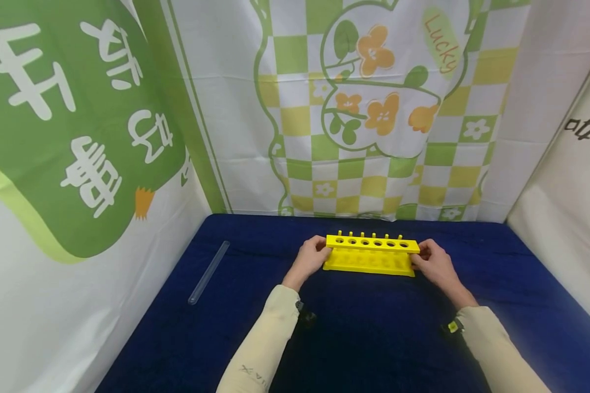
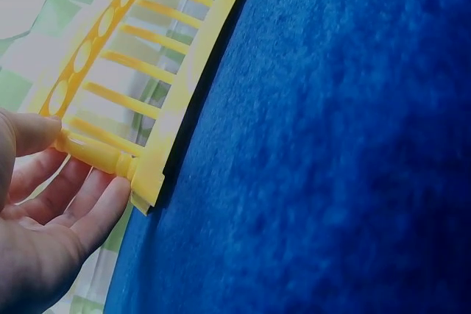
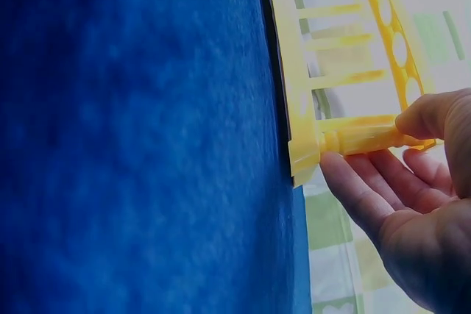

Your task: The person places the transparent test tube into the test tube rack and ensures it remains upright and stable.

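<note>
A yellow test tube rack [image 1: 369, 268] stands upright on the dark blue cloth, a row of holes along its top bar and a row of pegs behind. No tube sits in its holes. At its left end my left hand [image 1: 308, 257] grips the end post [image 2: 96, 151] between thumb and fingers. My right hand [image 1: 435, 265] holds the matching post [image 3: 364, 139] at the other end, thumb near the top bar and fingers around the outer side. In both wrist views the base edge is close over the cloth.
On the left of the table lies a clear test tube [image 1: 208, 273], slanting away from me. The blue cloth [image 1: 373, 338] covers the tabletop. Printed curtains [image 1: 236, 109] hang behind the table and along both sides.
</note>
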`<state>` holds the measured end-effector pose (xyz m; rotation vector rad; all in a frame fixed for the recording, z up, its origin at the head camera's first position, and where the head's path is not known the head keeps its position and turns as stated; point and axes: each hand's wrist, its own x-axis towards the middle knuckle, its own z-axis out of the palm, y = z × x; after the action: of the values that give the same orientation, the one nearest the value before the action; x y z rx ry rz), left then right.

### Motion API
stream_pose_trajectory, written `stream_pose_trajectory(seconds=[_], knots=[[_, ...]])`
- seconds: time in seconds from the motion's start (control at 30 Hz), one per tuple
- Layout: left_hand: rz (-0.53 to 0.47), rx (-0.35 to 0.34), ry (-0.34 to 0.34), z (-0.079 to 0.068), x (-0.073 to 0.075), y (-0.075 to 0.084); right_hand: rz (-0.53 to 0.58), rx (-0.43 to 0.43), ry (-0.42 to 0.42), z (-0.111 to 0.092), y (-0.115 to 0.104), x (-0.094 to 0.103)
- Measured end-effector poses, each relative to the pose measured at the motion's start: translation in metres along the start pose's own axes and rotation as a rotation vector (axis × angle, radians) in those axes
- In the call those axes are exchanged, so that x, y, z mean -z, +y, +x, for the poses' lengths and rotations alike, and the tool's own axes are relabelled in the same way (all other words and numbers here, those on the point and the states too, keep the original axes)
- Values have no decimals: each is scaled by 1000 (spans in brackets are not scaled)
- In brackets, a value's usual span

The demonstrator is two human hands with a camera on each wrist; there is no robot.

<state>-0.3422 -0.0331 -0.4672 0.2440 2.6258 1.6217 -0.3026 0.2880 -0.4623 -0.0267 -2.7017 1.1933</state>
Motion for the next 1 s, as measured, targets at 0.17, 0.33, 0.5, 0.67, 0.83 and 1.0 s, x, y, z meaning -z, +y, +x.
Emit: stream_pose_trajectory(seconds=[0.17, 0.33, 0.5, 0.67, 0.83, 1.0], knots=[[6, 6, 11, 0, 4, -3, 0, 3, 2, 1, -2, -6], [1, 9, 14, -1, 9, -4, 4, 10, -5, 4, -5, -9], [13, 3, 22, -1, 12, -7, 1, 6, -10, 6, -8, -11], [12, -4, 28, -1, 16, -9, 18, -2, -17, 7, -12, -15], [-3, 5, 37, 0, 19, -11, 28, 4, -21, 7, -15, -18], [-19, 15, 53, 0, 20, -15, 31, 1, -19, 10, -17, -21]])
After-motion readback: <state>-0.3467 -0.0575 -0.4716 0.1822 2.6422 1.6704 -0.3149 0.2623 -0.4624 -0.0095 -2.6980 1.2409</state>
